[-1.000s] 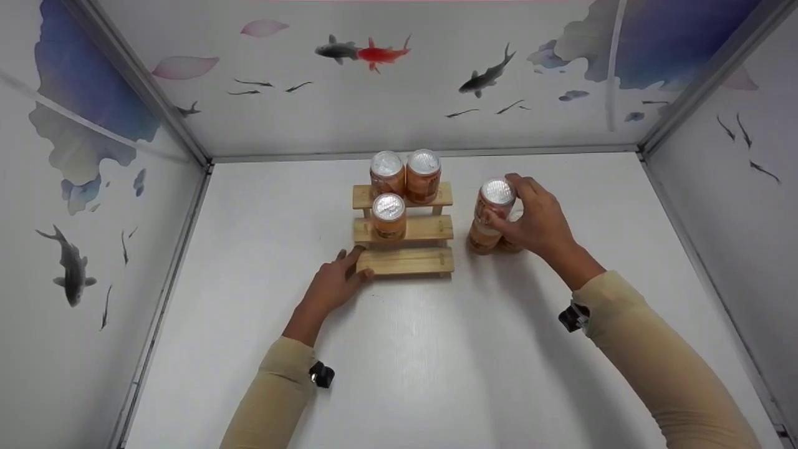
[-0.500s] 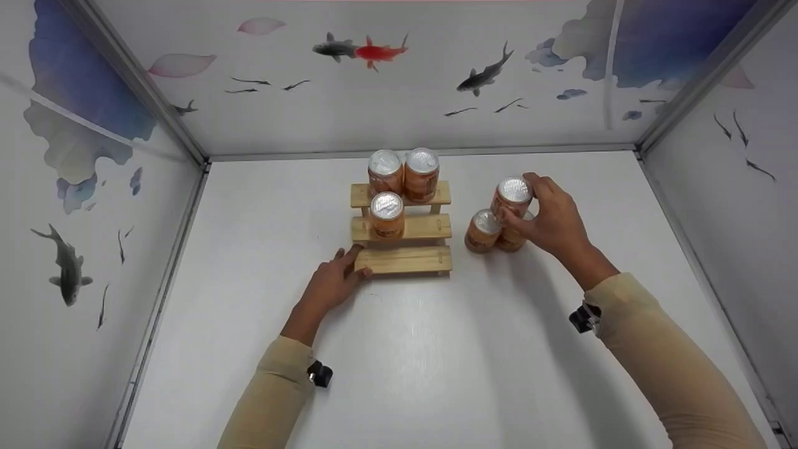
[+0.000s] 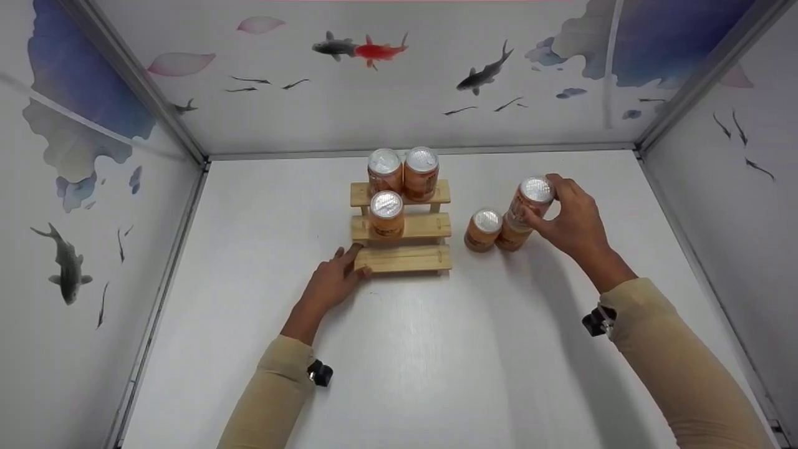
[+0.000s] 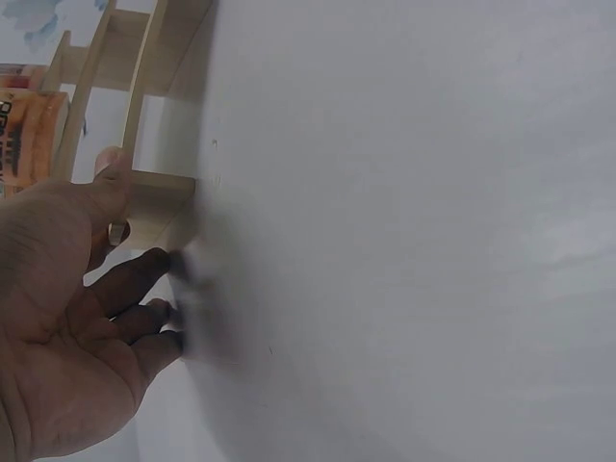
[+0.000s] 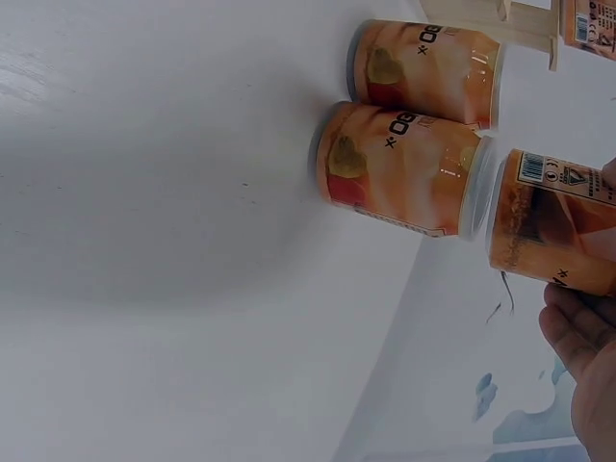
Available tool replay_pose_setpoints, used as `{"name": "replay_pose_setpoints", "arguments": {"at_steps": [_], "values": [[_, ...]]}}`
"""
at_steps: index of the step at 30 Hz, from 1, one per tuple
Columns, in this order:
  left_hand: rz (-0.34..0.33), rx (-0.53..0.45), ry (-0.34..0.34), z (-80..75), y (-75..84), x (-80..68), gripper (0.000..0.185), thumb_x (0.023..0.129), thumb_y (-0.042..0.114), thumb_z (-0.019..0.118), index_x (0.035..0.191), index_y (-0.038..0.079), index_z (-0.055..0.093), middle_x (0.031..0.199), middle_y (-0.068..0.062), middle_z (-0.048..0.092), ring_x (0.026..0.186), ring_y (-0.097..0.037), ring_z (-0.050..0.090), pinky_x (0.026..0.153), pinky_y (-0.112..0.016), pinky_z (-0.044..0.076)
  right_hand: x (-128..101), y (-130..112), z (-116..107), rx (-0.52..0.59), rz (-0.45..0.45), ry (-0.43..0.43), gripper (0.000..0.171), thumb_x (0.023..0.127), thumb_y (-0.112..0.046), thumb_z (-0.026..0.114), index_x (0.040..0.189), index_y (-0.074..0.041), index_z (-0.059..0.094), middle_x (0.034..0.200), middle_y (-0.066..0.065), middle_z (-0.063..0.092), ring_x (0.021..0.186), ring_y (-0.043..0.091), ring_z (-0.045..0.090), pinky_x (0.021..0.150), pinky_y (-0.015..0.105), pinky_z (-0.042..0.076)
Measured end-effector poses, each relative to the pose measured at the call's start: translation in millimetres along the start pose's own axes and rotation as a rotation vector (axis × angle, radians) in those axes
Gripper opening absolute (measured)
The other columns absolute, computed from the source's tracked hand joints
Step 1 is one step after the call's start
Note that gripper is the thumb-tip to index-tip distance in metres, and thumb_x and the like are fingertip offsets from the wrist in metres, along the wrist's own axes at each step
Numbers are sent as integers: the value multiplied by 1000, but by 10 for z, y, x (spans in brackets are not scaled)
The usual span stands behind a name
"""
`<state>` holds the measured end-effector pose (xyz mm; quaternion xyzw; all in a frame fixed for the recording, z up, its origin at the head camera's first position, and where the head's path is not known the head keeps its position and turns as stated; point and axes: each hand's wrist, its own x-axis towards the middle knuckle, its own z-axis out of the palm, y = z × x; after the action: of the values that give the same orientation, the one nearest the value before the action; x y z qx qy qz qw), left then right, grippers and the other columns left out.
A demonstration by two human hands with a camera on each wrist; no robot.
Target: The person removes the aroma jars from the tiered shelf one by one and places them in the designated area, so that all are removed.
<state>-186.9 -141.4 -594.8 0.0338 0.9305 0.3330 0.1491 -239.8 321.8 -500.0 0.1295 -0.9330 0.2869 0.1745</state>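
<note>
1. Left hand rests on the worktop at the front-left corner of the wooden step rack. Thumb tip presses the end of the lowest step; the other fingers lie loosely bent w/ tips on the worktop, holding nothing. Left wrist view shows the same: thumb against the step end, fingertips down.
2. Rack sits near the middle of the worktop, closer to the back edge, 3 steps rising toward the back.
3. Top step: two orange cans side by side, touching, left one and right one, both upright.
4. Middle step: one can at its left end, upright. Lowest step bare.
5. Right of the rack, just beside it on the worktop: a standing can, upright, silver lid up.
6. Touching that one, further right: a second standing can, mostly hidden in the head view; right wrist view shows both side by side.
7. Right hand has its grip closed round a held can, fingers curled on its upper half. Held can is tilted, lifted directly above the second standing can; right wrist view shows its base next to that can's lid. Touching or a hair apart: cannot tell.
</note>
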Motion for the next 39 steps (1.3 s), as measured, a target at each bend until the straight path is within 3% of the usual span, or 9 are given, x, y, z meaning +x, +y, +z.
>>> {"name": "replay_pose_setpoints", "arguments": {"at_steps": [14,27,39], "values": [[0,0,-1,-1,-12,19,77,109,60,61,174,24,39,175,-31,34,159,-55,42,128,-67,39,-40,174,-90,1,15,61,63,93,-13,89,143,10,59,126,34,69,112,49,73,96,64,60],[3,-1,5,20,-29,15,75,109,59,61,173,24,40,174,-31,36,158,-57,42,127,-69,39,-56,255,-178,-12,66,41,62,95,-12,88,145,8,58,129,32,68,118,49,72,102,66,58],[7,0,5,17,-16,13,75,110,59,60,173,25,40,174,-32,36,158,-56,42,127,-67,40,-78,343,-191,-12,69,57,61,93,-13,89,142,11,60,124,33,68,113,50,72,97,65,59]]}}
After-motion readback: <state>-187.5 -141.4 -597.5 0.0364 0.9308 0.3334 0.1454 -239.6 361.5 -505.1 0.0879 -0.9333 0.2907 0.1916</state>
